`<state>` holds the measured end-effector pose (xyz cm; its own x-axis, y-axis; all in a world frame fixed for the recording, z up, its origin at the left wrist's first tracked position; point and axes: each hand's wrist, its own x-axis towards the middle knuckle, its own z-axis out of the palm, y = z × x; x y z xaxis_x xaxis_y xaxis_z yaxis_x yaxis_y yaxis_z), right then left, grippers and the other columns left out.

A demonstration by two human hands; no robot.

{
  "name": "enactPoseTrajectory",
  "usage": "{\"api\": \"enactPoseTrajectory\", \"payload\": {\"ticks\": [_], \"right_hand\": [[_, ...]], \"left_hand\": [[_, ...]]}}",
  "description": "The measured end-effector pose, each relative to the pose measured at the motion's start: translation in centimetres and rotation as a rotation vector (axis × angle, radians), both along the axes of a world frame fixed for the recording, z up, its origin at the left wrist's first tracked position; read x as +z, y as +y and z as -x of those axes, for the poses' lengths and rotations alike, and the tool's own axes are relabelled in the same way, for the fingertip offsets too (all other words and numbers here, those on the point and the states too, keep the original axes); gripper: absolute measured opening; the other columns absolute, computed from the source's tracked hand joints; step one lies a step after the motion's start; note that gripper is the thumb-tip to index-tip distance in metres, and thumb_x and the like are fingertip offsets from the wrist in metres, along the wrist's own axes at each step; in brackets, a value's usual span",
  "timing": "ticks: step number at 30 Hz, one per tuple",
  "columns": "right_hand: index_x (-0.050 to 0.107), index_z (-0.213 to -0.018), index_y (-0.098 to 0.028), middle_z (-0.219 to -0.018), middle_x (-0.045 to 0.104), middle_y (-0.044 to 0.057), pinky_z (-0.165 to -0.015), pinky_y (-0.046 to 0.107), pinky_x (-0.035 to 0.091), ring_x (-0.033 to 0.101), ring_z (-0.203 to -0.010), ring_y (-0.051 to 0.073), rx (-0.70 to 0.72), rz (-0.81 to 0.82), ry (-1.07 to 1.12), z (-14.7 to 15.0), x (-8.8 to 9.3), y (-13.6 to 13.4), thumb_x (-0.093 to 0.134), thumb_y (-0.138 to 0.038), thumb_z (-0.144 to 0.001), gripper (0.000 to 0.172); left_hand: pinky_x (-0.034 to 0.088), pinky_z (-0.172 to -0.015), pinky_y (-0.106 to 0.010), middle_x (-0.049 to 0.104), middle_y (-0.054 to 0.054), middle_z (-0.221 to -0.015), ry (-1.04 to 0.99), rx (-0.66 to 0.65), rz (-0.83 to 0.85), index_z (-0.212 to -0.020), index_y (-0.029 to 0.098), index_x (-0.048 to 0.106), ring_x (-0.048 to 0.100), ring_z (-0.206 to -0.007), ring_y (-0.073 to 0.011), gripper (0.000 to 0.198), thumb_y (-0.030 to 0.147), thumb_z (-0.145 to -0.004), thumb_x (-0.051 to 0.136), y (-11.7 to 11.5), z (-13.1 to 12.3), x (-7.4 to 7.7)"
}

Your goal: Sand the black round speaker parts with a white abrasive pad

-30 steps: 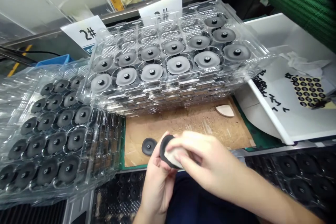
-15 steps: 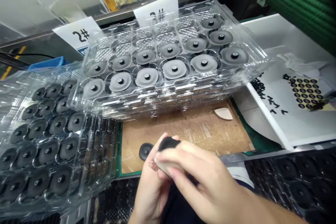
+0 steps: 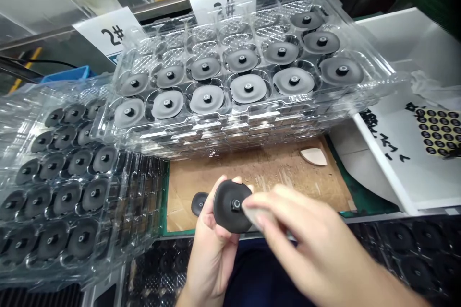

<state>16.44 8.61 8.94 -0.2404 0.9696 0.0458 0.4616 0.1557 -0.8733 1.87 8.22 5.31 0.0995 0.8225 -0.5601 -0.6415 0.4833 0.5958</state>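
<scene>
My left hand (image 3: 216, 244) grips a black rounded disc (image 3: 228, 218) by its edges, its face with the small central knob turned up toward me. My right hand (image 3: 298, 235) pinches a pale, greyish-white pad (image 3: 257, 213), blurred by motion, at the disc's right side close to the knob. Part of that pad is hidden by my fingers. Just left of my left hand, another black disc (image 3: 198, 203) lies on the brown board (image 3: 180, 177). Farther back on the board rests a white wedge-shaped pad (image 3: 314, 157).
Behind the board stands a stack of clear plastic trays (image 3: 230, 124) holding several black discs. More filled trays (image 3: 118, 201) are at the left. On the right, a white bin (image 3: 403, 192) contains small black parts and a sheet of round black stickers (image 3: 440, 130).
The disc in my left hand has turned from edge-on to face-up, showing its knob. My right hand with the pale pad has moved right, to the disc's right side.
</scene>
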Motion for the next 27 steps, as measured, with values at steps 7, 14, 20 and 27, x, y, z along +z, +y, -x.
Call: {"api": "enactPoseTrajectory", "payload": {"ticks": [7, 14, 20, 27], "right_hand": [[0.064, -0.096, -0.019, -0.082, 0.063, 0.001, -0.066, 0.020, 0.048, 0.060, -0.070, 0.011, -0.014, 0.071, 0.004, -0.2, 0.1, 0.1, 0.048, -0.012, -0.088, 0.020], [0.067, -0.092, -0.022, -0.087, 0.068, 0.001, -0.067, 0.022, 0.047, 0.062, -0.074, 0.013, -0.057, 0.167, -0.009, -1.1, -3.9, 2.5, 0.048, -0.024, -0.088, 0.019], [0.070, -0.090, -0.018, -0.083, 0.070, 0.006, -0.063, 0.028, 0.050, 0.065, -0.073, 0.019, -0.135, 0.204, -0.081, -1.5, -13.9, -0.9, 0.047, -0.028, -0.087, 0.025], [0.064, -0.103, -0.023, -0.099, 0.068, 0.004, -0.068, 0.024, 0.050, 0.064, -0.087, 0.017, -0.123, 0.169, 0.027, -1.7, -8.1, -1.5, 0.048, -0.030, -0.091, 0.022]], "left_hand": [[0.052, -0.081, -0.018, 0.070, 0.000, -0.110, -0.023, 0.030, -0.023, -0.104, 0.030, 0.068, 0.065, -0.100, -0.0181, 0.049, 0.027, -0.058, 0.082, -0.1, 0.1, -0.6], [0.052, -0.087, -0.024, 0.068, -0.003, -0.115, -0.046, 0.131, -0.023, -0.110, 0.029, 0.065, 0.061, -0.109, -0.0211, 0.046, 0.035, -0.066, 0.075, -0.1, 0.6, -1.8], [0.051, -0.092, -0.030, 0.065, -0.002, -0.122, -0.103, 0.184, -0.028, -0.114, 0.035, 0.063, 0.061, -0.109, -0.0232, 0.045, 0.035, -0.070, 0.072, -0.1, 1.6, -1.8], [0.050, -0.093, -0.030, 0.065, -0.003, -0.121, -0.110, 0.120, -0.080, -0.113, 0.031, 0.064, 0.062, -0.108, -0.0224, 0.046, 0.037, -0.069, 0.072, -0.5, 1.1, -1.6]]}}
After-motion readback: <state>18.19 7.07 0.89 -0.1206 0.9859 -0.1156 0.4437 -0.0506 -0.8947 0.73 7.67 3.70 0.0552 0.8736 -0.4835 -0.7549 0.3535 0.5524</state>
